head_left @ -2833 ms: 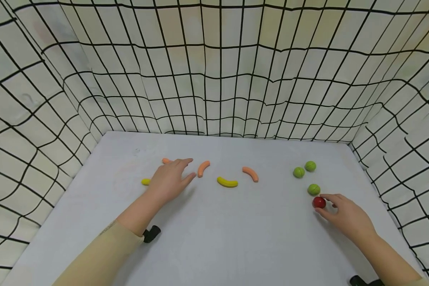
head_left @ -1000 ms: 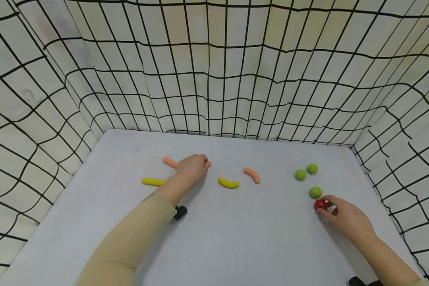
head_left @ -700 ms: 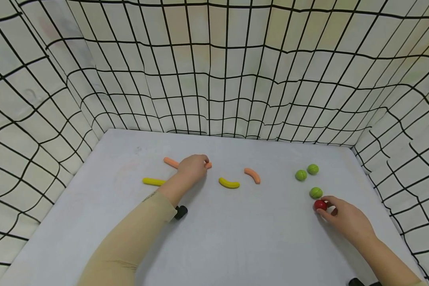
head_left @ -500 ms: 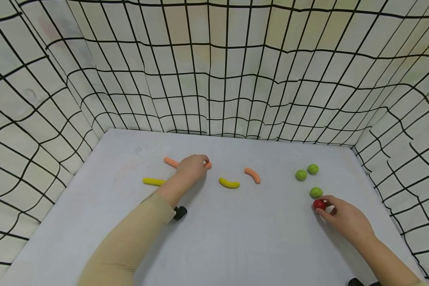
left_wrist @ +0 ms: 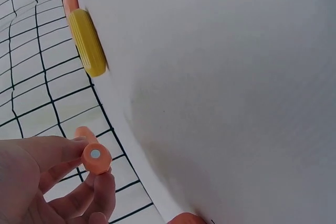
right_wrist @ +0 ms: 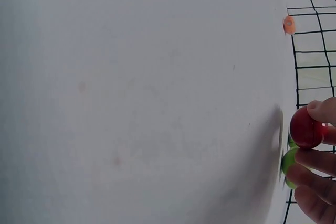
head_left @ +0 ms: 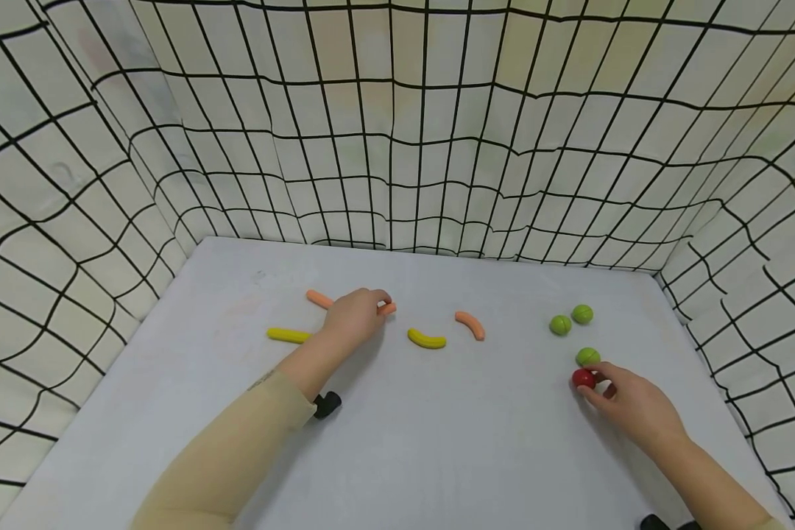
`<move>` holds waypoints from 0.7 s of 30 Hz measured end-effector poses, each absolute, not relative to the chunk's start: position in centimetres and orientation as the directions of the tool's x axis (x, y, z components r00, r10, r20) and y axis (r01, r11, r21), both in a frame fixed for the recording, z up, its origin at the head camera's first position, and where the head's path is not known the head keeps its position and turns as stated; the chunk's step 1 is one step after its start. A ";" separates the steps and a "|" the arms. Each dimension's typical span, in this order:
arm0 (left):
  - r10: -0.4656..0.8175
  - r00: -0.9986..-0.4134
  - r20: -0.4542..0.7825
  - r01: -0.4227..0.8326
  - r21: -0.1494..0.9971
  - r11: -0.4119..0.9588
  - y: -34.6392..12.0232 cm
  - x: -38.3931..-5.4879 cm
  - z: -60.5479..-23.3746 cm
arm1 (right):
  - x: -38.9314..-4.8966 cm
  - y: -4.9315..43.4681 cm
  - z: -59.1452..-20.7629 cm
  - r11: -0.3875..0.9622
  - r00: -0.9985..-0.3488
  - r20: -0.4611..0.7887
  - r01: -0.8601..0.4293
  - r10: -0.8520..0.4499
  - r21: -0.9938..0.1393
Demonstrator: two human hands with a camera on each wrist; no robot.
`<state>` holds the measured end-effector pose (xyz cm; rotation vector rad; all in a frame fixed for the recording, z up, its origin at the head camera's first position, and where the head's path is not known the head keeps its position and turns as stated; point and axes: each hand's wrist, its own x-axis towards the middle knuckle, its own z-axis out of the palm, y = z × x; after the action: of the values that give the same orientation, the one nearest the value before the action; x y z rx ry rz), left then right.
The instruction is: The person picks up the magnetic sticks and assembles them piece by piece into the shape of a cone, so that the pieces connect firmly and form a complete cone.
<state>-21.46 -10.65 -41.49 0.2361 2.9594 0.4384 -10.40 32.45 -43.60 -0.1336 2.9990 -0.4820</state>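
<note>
In the head view my left hand [head_left: 354,316] pinches a short, curved orange piece [head_left: 387,308] between thumb and fingers. The left wrist view has that piece end-on, a pale round dot on its end face [left_wrist: 102,163]. At the right, the thumb and fingers of my right hand [head_left: 639,405] hold a small, glossy red ball [head_left: 583,379]. Just behind it sits a green ball [head_left: 588,356], ridged on its surface. Partly behind my left hand and wrist lie a straight orange stick [head_left: 319,298] and a straight yellow stick [head_left: 288,336].
Between the hands lie a curved yellow piece [head_left: 427,339] and another curved orange piece [head_left: 470,324]. Two more green balls [head_left: 560,325] sit farther back at the right. The white table [head_left: 437,442] is bounded by walls with black netting [head_left: 424,169] at the back and sides.
Since the oldest frame my left hand has reached right and taken hold of the curved orange piece. My right hand has lately shifted slightly left with the red ball.
</note>
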 end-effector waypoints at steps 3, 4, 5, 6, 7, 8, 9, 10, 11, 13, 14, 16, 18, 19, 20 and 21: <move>0.196 -0.977 -0.089 0.162 0.291 0.943 -10.6 -20.9 -41.3 | -10.5 32.0 -43.5 0.947 -0.990 -0.089 -0.075 -0.108 -0.314; 0.204 -0.976 -0.080 0.173 0.293 0.940 -10.6 -20.8 -41.3 | -10.6 31.8 -43.5 0.946 -0.990 -0.089 -0.077 -0.110 -0.314; 0.212 -0.975 -0.072 0.182 0.295 0.938 -10.6 -20.6 -41.3 | -10.6 31.6 -43.5 0.945 -0.990 -0.086 -0.081 -0.113 -0.316; 0.220 -0.973 -0.064 0.192 0.296 0.936 -10.5 -20.4 -41.3 | -10.7 31.5 -43.5 0.945 -0.990 -0.083 -0.085 -0.117 -0.317; 0.228 -0.972 -0.058 0.201 0.299 0.933 -10.5 -20.2 -41.2 | -10.7 31.2 -43.5 0.944 -0.990 -0.077 -0.089 -0.120 -0.319; 0.235 -0.971 -0.053 0.209 0.304 0.930 -10.5 -19.9 -41.2 | -10.8 31.0 -43.5 0.942 -0.990 -0.070 -0.095 -0.123 -0.322; 0.241 -0.969 -0.048 0.215 0.307 0.927 -10.5 -19.7 -41.1 | -10.8 30.8 -43.5 0.940 -0.990 -0.067 -0.099 -0.127 -0.325; 0.248 -0.968 -0.043 0.223 0.309 0.925 -10.4 -19.5 -41.1 | -10.9 30.6 -43.5 0.939 -0.989 -0.061 -0.105 -0.132 -0.327; 0.253 -0.967 -0.040 0.229 0.311 0.923 -10.4 -19.3 -41.0 | -11.0 30.3 -43.5 0.938 -0.989 -0.056 -0.111 -0.136 -0.329; 0.264 -0.964 -0.033 0.241 0.310 0.919 -10.4 -18.9 -40.9 | -11.1 29.8 -43.5 0.937 -0.988 -0.055 -0.117 -0.142 -0.331; 0.270 -0.962 -0.032 0.247 0.312 0.917 -10.3 -18.6 -40.9 | -11.2 29.6 -43.4 0.936 -0.988 -0.056 -0.121 -0.147 -0.330; 0.281 -0.959 -0.032 0.258 0.310 0.915 -10.2 -18.2 -40.8 | -11.5 29.1 -43.3 0.935 -0.986 -0.058 -0.129 -0.156 -0.330; 0.292 -0.956 -0.032 0.269 0.303 0.914 -10.1 -17.7 -40.8 | -11.8 28.6 -43.2 0.935 -0.984 -0.062 -0.138 -0.167 -0.326; 0.299 -0.954 -0.033 0.275 0.302 0.913 -10.0 -17.5 -40.8 | -12.0 28.4 -43.2 0.934 -0.982 -0.062 -0.147 -0.176 -0.325; 0.305 -0.952 -0.035 0.281 0.301 0.911 -9.9 -17.2 -40.9 | -12.2 28.1 -43.2 0.932 -0.981 -0.062 -0.156 -0.186 -0.326; 0.313 -0.949 -0.035 0.289 0.298 0.910 -9.8 -17.0 -40.9 | -12.3 27.8 -43.2 0.931 -0.979 -0.062 -0.164 -0.194 -0.326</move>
<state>-16.97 -9.78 -40.91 0.4718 2.9902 0.4471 -12.32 27.83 -43.16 -0.2788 2.9954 -0.4943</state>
